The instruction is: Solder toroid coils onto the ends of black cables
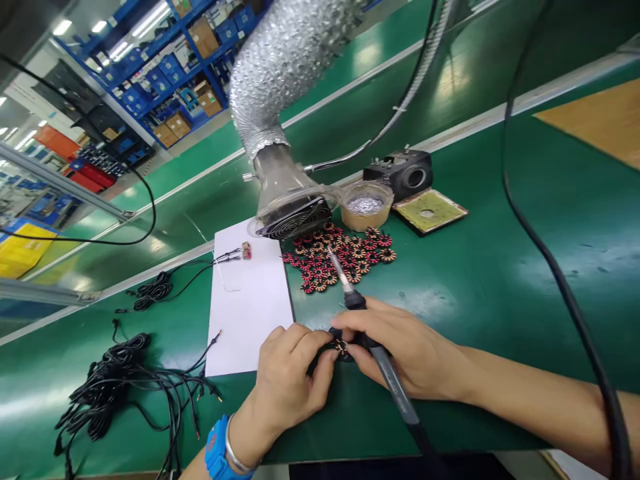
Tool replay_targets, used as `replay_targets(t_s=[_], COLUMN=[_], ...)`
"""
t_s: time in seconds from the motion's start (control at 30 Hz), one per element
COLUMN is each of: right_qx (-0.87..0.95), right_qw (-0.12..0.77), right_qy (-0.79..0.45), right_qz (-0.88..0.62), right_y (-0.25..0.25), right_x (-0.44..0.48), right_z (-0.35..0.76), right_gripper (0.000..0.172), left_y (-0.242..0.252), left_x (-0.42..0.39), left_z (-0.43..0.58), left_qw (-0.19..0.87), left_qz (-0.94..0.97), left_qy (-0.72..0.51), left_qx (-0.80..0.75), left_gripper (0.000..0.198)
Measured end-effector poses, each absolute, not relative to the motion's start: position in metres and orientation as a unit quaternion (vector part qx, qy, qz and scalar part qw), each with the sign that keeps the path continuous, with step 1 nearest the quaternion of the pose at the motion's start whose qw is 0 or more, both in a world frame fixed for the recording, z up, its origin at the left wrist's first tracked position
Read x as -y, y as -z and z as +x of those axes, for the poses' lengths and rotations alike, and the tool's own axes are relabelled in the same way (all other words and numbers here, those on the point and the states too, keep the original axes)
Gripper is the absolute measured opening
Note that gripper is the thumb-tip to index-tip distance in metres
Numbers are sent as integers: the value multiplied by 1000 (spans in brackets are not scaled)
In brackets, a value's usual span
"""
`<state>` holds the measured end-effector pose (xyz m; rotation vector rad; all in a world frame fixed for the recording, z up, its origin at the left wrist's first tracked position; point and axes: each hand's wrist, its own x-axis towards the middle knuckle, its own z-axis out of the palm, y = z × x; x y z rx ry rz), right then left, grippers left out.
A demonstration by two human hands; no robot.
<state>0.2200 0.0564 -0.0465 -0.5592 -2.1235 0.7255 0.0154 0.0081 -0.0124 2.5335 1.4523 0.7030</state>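
Note:
My left hand (295, 367) pinches a small wound motor stator (342, 347) between thumb and fingers, just above the green bench. My right hand (410, 343) is closed around a soldering iron (395, 387), whose tip points up and away over a pile of stators (340, 257) with red and copper-coloured windings. The right fingertips also touch the held stator, so part of it is hidden. A white sheet (250, 313) lies left of my hands, with a small red-and-copper part (247, 251) and thin wires on it.
Bundles of black cables (107, 380) lie at the left. Over the pile hangs a fume extractor hood (293, 210) on a foil duct (280, 67). Behind stand a round solder tub (367, 207), a black iron holder (405, 175) and a yellow sponge (430, 210). A black cord (555, 273) hangs at right.

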Motion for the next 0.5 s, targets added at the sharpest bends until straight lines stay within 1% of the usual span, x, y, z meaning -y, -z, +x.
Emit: replay_targets(t_s=[0.1, 0.2, 0.33, 0.4, 0.5], right_qx=[852, 868, 879, 865, 843], right_qw=[405, 398, 386, 395, 415], right_qy=[-251, -224, -193, -196, -183], right_qz=[-216, -196, -202, -240, -288], right_y=[53, 66, 79, 80, 77], right_x=[-52, -51, -55, -55, -55], right_z=[220, 223, 227, 229, 233], right_gripper=[34, 41, 54, 59, 61], left_y=[20, 25, 14, -1, -21], left_x=[-5, -2, -2, -6, -22], left_z=[20, 24, 22, 11, -25], left_qw=[30, 3, 35, 55, 55], left_qz=[849, 855, 846, 827, 772], left_qy=[-217, -204, -178, -139, -24], left_qx=[-481, -477, -501, -541, -633], left_gripper=[7, 11, 16, 19, 22])
